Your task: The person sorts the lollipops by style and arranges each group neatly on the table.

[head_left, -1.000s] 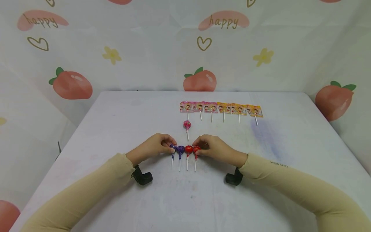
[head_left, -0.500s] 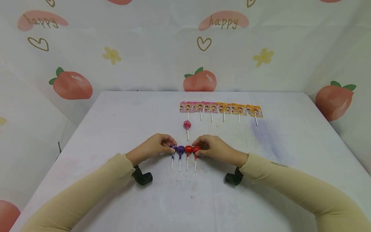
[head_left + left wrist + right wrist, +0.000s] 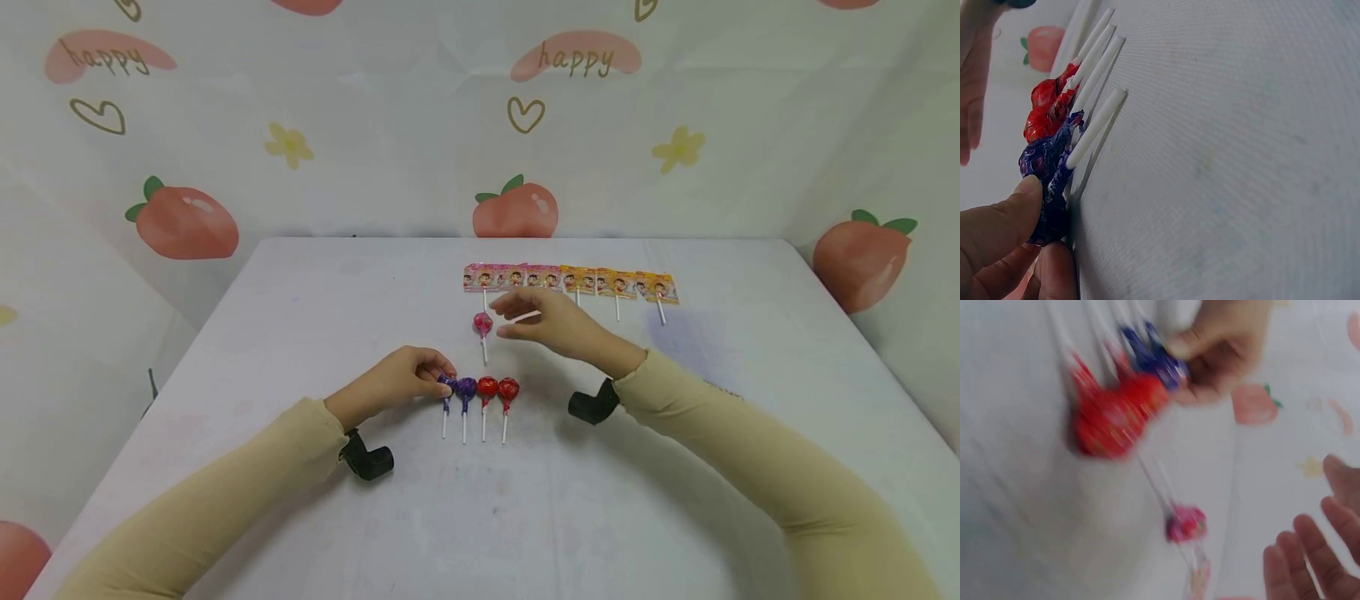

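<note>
In the head view, my left hand (image 3: pixel 401 375) pinches the leftmost purple lollipop (image 3: pixel 1054 215) at its wrapped head between thumb and fingers. Beside it in a row lie a second purple lollipop (image 3: pixel 466 388) and two red lollipops, the nearer one (image 3: pixel 487 387) and the end one (image 3: pixel 508 389), sticks toward me. My right hand (image 3: pixel 551 321) hovers above the table just right of a pink lollipop (image 3: pixel 482 322), fingers apart and nothing between them. The right wrist view is blurred but shows these spread fingers (image 3: pixel 1313 550) apart from the pink lollipop.
Behind lies a row of flat-packed lollipops on the white table (image 3: pixel 337 300): pink packets (image 3: pixel 480 277) at left, yellow packets (image 3: pixel 617 282) at right. My right hand covers some of their sticks. A printed cloth (image 3: pixel 405 125) hangs behind the table.
My right hand has let go of the end red lollipop and moved away from me, up beside the pink lollipop. The left hand keeps its place on the purple lollipop.
</note>
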`<action>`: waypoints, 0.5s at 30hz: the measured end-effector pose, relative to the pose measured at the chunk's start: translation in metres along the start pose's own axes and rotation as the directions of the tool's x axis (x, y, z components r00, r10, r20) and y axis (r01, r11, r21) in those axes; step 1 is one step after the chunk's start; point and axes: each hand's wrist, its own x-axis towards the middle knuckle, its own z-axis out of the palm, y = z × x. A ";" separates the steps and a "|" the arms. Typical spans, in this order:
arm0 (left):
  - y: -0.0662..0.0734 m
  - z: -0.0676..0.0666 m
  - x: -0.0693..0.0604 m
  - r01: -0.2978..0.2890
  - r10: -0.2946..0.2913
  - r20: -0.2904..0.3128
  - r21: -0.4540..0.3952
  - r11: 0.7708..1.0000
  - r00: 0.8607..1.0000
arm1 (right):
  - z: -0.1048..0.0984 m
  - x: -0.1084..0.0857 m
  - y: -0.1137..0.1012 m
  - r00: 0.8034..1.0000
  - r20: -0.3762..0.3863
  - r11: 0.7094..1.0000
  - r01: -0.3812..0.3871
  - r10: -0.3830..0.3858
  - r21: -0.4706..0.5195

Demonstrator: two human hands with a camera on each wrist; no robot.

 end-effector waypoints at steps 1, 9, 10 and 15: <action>0.000 0.000 0.000 -0.001 0.001 0.000 0.004 1.000 1.000 | -0.003 0.005 0.000 1.000 -0.010 1.000 0.005 -0.005 0.006; 0.000 0.001 0.000 0.012 -0.012 -0.001 -0.002 1.000 1.000 | -0.007 0.038 0.017 0.999 -0.041 1.000 -0.018 0.018 0.008; 0.000 0.001 -0.001 0.011 -0.011 -0.001 0.000 1.000 1.000 | -0.005 0.041 0.020 0.999 -0.038 1.000 -0.026 0.026 0.007; 0.002 0.000 -0.001 0.007 -0.007 0.003 0.002 1.000 1.000 | 0.004 0.053 0.032 0.998 -0.010 0.998 -0.063 0.063 0.004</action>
